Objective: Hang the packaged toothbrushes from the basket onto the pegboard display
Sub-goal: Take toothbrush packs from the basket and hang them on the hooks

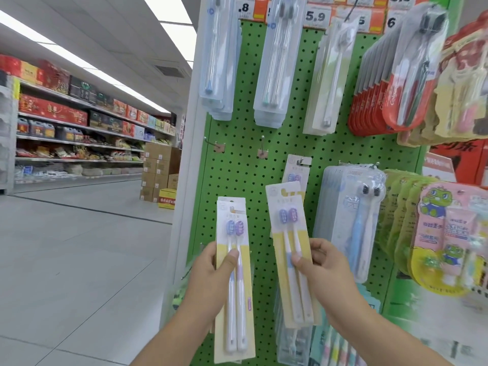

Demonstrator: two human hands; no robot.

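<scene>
The person stood at the green pegboard (237,165), each hand curled around a yellow-backed toothbrush pack. The left hand (211,270) pinched one pack (233,281) by thumb and fingers; the right hand (319,262) gripped a second pack (290,233), seemingly two stacked, just below the hook (301,161) where a matching pack (295,171) already hung. I judged the card's hole could miss the hook, or a stacked pack slip free. The basket was out of sight, and the price labels (317,15) were cut off above.
</scene>
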